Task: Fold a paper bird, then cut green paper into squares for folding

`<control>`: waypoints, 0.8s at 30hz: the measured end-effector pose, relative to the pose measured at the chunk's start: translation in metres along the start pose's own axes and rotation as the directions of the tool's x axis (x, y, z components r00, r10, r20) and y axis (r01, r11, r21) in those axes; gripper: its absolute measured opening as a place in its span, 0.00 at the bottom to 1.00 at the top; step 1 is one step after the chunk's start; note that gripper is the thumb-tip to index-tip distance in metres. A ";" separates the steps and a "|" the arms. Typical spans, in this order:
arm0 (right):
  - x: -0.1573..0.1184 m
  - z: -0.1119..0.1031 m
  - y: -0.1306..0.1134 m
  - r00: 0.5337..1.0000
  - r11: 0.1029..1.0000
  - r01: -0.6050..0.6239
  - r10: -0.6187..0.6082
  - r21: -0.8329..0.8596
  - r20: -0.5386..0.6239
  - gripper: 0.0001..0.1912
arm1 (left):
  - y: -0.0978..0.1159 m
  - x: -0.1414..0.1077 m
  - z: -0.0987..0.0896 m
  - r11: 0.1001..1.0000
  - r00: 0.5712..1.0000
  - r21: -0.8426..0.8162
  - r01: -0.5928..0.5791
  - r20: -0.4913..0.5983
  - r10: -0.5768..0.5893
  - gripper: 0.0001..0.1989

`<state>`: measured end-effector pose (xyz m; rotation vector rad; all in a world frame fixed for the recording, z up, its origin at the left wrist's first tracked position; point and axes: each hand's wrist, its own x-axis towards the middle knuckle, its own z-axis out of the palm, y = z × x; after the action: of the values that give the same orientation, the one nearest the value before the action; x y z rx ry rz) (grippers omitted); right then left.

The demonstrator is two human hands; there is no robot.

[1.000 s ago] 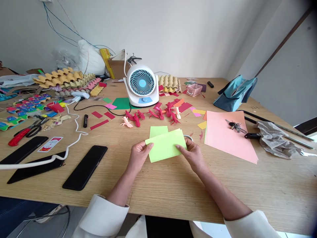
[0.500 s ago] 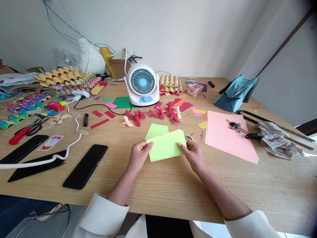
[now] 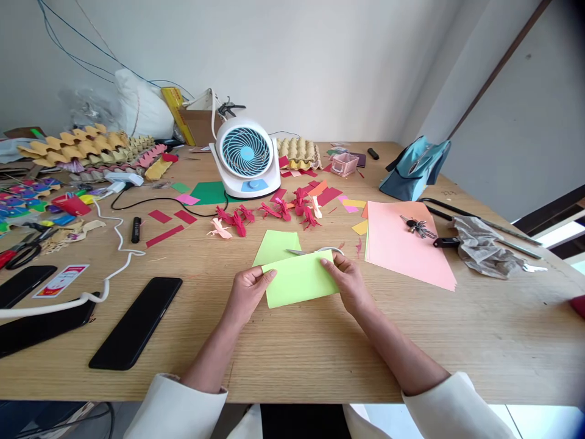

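A light green sheet of paper (image 3: pixel 299 281) is held up between my two hands, just above the table. My left hand (image 3: pixel 247 294) pinches its left edge, thumb in front. At the upper right corner my right hand (image 3: pixel 350 280) grips it the same way. Behind it lies another light green paper (image 3: pixel 276 245), flat on the wood. A pair of scissors (image 3: pixel 298 252) rests there too, partly hidden by the held sheet and my right hand. Several red paper cut-outs (image 3: pixel 238 222) and a pale pink one (image 3: pixel 220 229) lie farther back.
A white fan (image 3: pixel 247 152) stands at the back. To the right are pink sheets (image 3: pixel 406 256) with keys (image 3: pixel 418 227) on top, and a blue bag (image 3: pixel 415 169). Phones (image 3: pixel 137 323), a white cable (image 3: pixel 119 268) and a marker (image 3: pixel 136 230) lie left.
The view has shifted a little to the right. The held green sheet sits slightly lower, and more of the scissors shows behind it. Both hands keep their grip.
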<state>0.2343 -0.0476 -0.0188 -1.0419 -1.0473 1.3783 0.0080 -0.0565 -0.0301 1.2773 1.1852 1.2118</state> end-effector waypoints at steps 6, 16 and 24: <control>0.002 -0.002 0.003 1.000 1.000 0.001 -0.001 -0.017 -0.021 0.20 | 0.004 -0.001 0.002 1.000 1.000 0.010 -0.001 0.007 0.001 0.17; 0.002 -0.002 0.004 1.000 1.000 0.011 -0.011 0.013 -0.024 0.18 | 0.004 -0.001 0.000 0.999 1.000 0.041 -0.027 0.002 0.027 0.14; 0.002 -0.001 0.002 0.999 0.997 0.006 -0.003 -0.073 0.048 0.22 | 0.004 0.000 0.000 0.998 0.995 0.035 -0.055 -0.076 0.057 0.13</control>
<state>0.2345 -0.0458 -0.0210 -1.0640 -1.1421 1.3757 0.0079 -0.0563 -0.0262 1.3061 1.2365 1.2969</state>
